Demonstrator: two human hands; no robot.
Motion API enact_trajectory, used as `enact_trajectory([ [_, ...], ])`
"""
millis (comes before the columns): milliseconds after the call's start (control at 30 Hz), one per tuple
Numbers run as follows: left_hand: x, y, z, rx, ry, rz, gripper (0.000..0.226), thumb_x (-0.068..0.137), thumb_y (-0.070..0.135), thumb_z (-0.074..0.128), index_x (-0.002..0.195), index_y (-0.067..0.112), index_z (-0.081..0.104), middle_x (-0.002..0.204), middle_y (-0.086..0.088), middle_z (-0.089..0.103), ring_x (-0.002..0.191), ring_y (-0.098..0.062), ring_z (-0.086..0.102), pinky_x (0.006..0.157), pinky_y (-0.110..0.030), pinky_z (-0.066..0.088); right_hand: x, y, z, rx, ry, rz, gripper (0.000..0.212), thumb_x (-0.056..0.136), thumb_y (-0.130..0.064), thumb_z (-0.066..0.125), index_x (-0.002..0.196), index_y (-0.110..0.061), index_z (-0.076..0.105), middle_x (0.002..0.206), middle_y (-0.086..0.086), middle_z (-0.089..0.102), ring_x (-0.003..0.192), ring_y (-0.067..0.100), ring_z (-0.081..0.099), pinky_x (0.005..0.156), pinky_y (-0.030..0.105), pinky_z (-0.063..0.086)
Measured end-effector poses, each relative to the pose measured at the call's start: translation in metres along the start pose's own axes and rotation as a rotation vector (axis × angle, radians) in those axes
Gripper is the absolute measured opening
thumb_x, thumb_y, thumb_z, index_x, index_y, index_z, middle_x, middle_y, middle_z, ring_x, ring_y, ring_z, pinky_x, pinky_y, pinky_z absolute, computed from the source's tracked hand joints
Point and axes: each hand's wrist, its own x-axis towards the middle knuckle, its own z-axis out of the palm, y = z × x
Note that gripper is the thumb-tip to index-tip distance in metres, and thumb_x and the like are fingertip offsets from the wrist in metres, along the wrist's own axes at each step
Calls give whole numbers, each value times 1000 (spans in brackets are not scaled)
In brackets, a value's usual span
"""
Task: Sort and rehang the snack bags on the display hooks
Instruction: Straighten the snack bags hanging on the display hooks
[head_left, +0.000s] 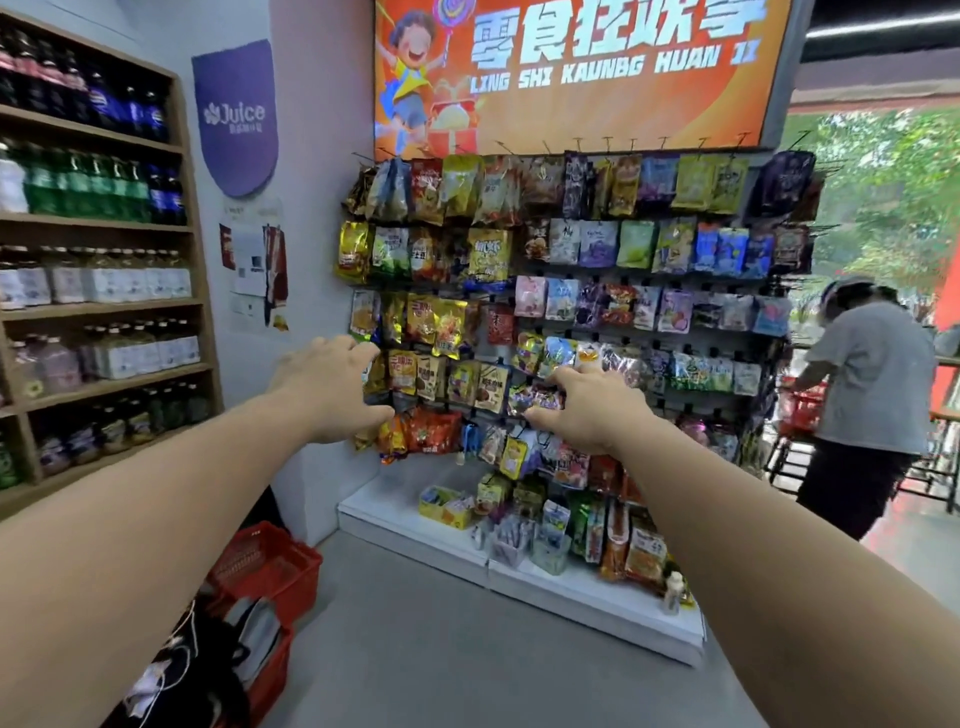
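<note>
Fingers (571, 376) of the right hand (592, 415) pinched a purple snack bag (535, 399) against the thumb. The left hand (332, 389), at its nine o'clock, had fingers spread and curved, gripping nothing that could be made out. That bag lay low on the display rack (482, 340), with brown bags (470, 384) at its nine o'clock; whether it hung on a hook could not be told. Doing this well probably meant steadying the neighbouring packs with the free hand, lining the bag's hang hole up with a bare hook among like purples, and sliding it fully back. An orange banner (571, 78) hung beyond, at twelve o'clock.
</note>
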Motion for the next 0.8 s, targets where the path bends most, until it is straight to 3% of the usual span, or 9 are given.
enact_trajectory([
  [533,328,-15,174,40,-70,-61,87,85,72,56,154,25,34,150,-5,45,137,-30,43,111,-48,41,380,37,123,46,-23,-89,81,87,-80,46,149,-28,41,153,10,42,136,39,45,108,58,44],
  [800,484,-33,248,17,-103,-73,88,86,70,58,156,24,31,151,-5,43,138,-30,42,113,-48,39,550,35,170,63,-68,-109,83,89,-77,47,154,-27,35,159,10,36,141,40,40,109,58,43],
])
